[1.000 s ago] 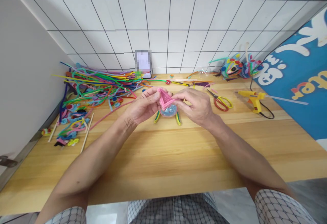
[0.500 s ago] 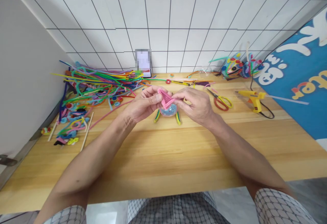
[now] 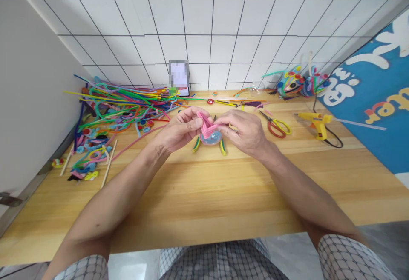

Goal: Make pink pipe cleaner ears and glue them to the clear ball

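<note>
A fuzzy pink pipe cleaner [image 3: 207, 131], bent into a folded, roughly triangular shape, is held between both hands above the table. My left hand [image 3: 182, 129] pinches its left side between thumb and fingers. My right hand [image 3: 245, 132] is closed on its right corner with thumb and forefinger. Just below the pink piece, a clear plastic dome with a pinkish rim [image 3: 211, 138] shows partly. Pliers with green and yellow handles [image 3: 223, 147] lie beneath it, their jaws mostly hidden.
Several coloured pipe cleaners [image 3: 128, 97] are heaped at the back left, with buttons and wooden sticks [image 3: 109, 164] nearby. Scissors [image 3: 276, 127] and a yellow glue gun [image 3: 318, 124] lie to the right. Decorated fish-like crafts [image 3: 290, 83] and a phone [image 3: 179, 78] stand against the wall.
The pink pipe cleaner shape has narrowed and tilted between my fingers, its opening now smaller. Both hands have stayed nearly in place.
</note>
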Available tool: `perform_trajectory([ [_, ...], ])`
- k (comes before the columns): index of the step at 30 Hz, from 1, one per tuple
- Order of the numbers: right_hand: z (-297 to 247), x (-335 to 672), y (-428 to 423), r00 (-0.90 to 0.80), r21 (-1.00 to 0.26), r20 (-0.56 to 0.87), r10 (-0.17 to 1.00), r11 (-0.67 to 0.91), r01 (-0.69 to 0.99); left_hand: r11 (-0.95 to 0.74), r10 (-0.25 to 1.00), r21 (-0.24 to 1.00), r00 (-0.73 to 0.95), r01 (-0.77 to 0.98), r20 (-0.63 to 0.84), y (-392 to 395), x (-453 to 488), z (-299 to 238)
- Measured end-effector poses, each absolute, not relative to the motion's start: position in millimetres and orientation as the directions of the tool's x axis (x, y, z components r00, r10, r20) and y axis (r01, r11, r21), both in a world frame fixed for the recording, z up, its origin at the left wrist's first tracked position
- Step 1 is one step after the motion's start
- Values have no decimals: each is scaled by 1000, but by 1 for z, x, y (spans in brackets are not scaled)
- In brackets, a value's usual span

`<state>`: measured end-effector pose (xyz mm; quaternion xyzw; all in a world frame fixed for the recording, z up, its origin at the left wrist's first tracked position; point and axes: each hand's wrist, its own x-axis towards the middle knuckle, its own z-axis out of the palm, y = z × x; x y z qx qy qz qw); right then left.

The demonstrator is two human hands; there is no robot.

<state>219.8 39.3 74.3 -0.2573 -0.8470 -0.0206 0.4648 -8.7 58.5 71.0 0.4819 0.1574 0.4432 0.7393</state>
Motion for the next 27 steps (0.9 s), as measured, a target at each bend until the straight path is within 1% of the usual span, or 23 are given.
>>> perform_trajectory([
  [2,74,220,39,-438,-228,786,437,862,453,140,814,854,550,-500,188,59,-9,71],
  [7,74,219,40,-395,-232,813,428,860,455,111,850,876,502,-470,162,64,-11,68],
  [10,72,218,41,-354,-282,799,486,823,494,90,877,909,465,-408,121,78,-17,60],
  [12,69,218,43,-326,-325,780,534,790,519,85,915,935,398,-343,63,92,-26,51],
  [14,67,218,46,-297,-349,771,563,764,542,66,957,972,290,-227,2,107,-37,41],
  [15,66,219,47,-284,-356,770,572,754,552,26,979,991,203,-132,2,113,-43,38],
  [17,65,220,49,-266,-350,773,576,737,578,-72,997,994,18,81,71,121,-51,34],
  [18,64,221,50,-265,-332,779,569,733,594,-104,994,984,-24,144,109,121,-53,34],
  [19,63,222,51,-271,-303,788,553,731,612,-119,992,979,-12,162,123,119,-52,37],
  [20,62,222,52,-282,-260,801,528,731,631,-111,993,985,57,135,104,114,-50,40],
  [22,59,222,53,-320,-151,828,461,733,664,15,955,1000,296,23,-21,101,-40,51],
  [23,57,221,54,-342,-97,836,429,729,678,61,914,998,401,5,-58,93,-34,57],
  [24,55,220,54,-366,-46,839,403,722,690,62,883,998,466,-3,-53,86,-29,62],
  [27,54,216,53,-435,56,824,363,711,701,9,853,1000,522,-21,3,71,-17,73],
])
